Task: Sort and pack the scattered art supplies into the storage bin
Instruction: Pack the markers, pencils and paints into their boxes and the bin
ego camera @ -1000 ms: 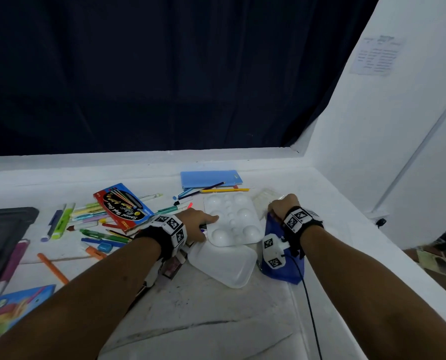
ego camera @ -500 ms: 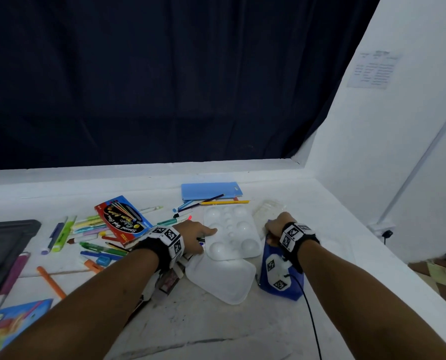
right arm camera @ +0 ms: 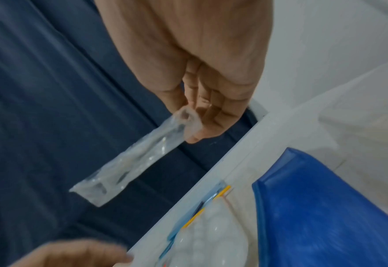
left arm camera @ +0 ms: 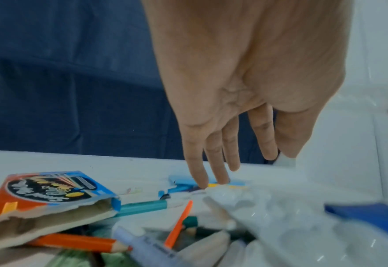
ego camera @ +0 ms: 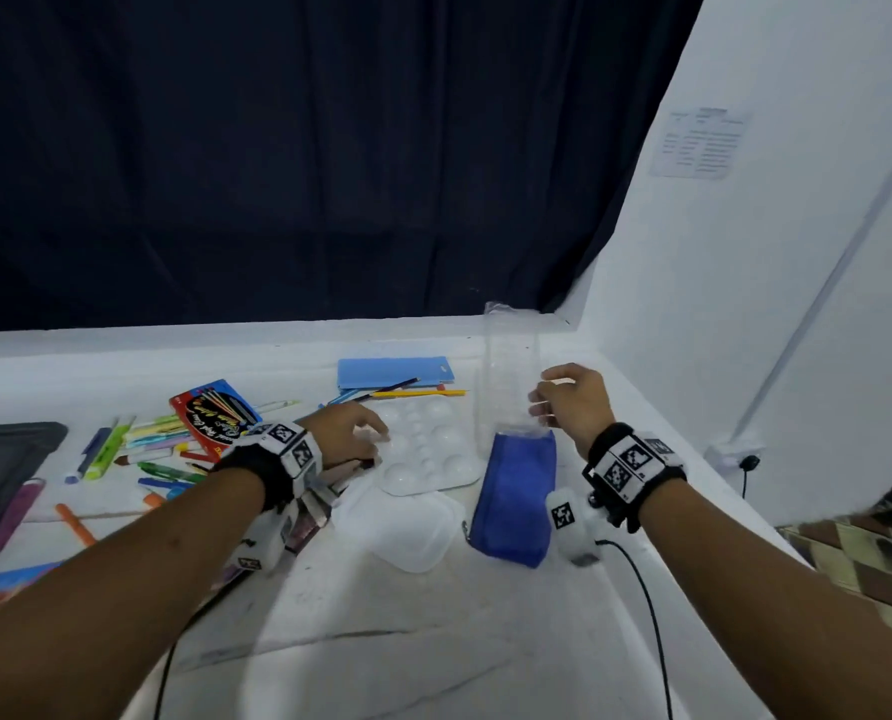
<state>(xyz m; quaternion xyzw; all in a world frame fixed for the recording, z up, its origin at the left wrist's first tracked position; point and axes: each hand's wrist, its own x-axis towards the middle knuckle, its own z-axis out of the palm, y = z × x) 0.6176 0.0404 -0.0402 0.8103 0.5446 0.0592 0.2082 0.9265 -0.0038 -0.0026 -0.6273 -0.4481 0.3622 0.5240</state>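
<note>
1. Lifting off the blue fabric pouch (ego camera: 511, 496), the right hand (ego camera: 571, 402) now pinches a clear plastic sleeve (ego camera: 506, 376) upright above it.
2. Left of the pouch, the left hand (ego camera: 347, 433) rests straight fingers on the white plastic paint palette (ego camera: 433, 449).

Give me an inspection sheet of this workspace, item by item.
Surface: white table, scuffed, dark streaks near the front.
Job's things: white paint palette; white lid in front of it; blue pouch; colour pencil box; markers and pencils scattered at left; dark bin at the left edge.
Clutter: light blue folder at the back.
Grippers: left hand flat, fingers straight, at the palette's left edge; right hand raised, pinching a clear plastic sleeve.
Cables: black cable runs from the right wrist.
Surroundings: dark curtain behind; white wall at right with a printed sheet.
</note>
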